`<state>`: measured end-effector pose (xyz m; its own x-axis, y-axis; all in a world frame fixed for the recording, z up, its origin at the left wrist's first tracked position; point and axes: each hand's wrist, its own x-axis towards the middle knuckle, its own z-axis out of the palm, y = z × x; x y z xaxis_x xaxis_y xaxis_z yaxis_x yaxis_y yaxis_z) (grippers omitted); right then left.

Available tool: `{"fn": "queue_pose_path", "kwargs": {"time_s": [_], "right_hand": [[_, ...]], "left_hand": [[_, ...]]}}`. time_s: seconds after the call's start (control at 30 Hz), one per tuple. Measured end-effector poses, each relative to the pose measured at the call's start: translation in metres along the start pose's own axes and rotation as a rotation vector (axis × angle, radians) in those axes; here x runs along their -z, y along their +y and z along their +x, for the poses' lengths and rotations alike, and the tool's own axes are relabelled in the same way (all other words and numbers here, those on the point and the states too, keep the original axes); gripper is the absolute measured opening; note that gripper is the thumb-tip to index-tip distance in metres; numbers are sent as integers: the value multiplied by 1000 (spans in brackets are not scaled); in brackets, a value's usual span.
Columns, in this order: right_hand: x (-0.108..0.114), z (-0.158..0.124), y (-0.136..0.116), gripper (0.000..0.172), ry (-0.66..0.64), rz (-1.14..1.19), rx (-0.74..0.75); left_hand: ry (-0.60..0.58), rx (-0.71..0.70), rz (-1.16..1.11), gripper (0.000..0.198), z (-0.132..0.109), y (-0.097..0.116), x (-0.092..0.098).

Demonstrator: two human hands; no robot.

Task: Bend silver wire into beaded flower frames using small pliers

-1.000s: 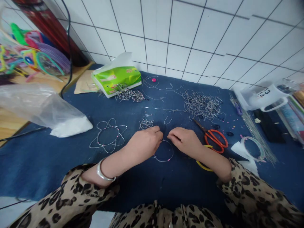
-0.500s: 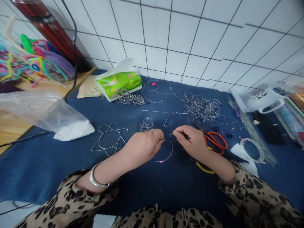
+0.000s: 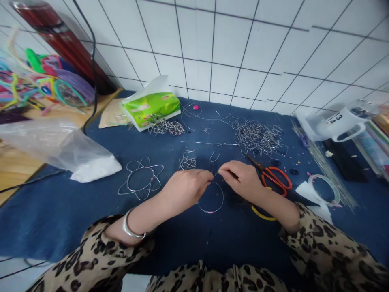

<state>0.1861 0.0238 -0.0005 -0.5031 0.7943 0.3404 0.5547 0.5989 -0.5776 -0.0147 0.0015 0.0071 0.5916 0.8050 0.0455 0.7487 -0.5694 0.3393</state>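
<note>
A thin silver wire ring (image 3: pixel 223 197) with small pink beads (image 3: pixel 210 212) at its lower edge hangs from the fingertips of my left hand (image 3: pixel 188 184). That hand is pinched closed at the ring's top. My right hand (image 3: pixel 241 177) faces it a short gap away, thumb and fingers pressed together on a short piece of wire (image 3: pixel 216 174), whose tip shows between the hands. On the cloth left of my left hand lies a flower-shaped wire piece (image 3: pixel 140 178) with pink beads. Bent wire pieces (image 3: pixel 187 163) lie just beyond my hands.
Orange-handled scissors (image 3: pixel 276 178) and a yellow-handled tool (image 3: pixel 263 213) lie by my right forearm. Farther back are a tangled wire heap (image 3: pixel 258 138), a green tissue pack (image 3: pixel 152 107) and a white cup (image 3: pixel 343 123). A plastic bag (image 3: pixel 94 166) rests at left, a tape roll (image 3: pixel 337 194) at right.
My two hands have come slightly closer together. The beaded ring has swung so more of its loop shows, its beads a little lower and to the right.
</note>
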Motion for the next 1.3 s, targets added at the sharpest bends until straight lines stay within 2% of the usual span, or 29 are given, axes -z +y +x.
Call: {"fn": "queue_pose_path", "kwargs": {"time_s": [0.17,0.37,0.53,0.77,1.03,1.3], "right_hand": [[-3,-2,1,18,-29,11,25],[-6,-3,3,18,-66,-6,29],[-8,-4,3,16,-57,5,20],[-8,-4,4,16,-39,-11,10],[-9,-5,6,17,-24,-56,-18],[-7,-4,5,17,3,-58,-57]], "left_hand": [[3,-5,-10,19,1,-3,-3],[37,-79,-34,22,4,-2,0],[66,-83,-12,22,5,-1,2],[41,-95,-28,24,8,-4,-8],[67,-13,-144,18,12,1,-18],[82,19,-209,30,11,2,-17]]}}
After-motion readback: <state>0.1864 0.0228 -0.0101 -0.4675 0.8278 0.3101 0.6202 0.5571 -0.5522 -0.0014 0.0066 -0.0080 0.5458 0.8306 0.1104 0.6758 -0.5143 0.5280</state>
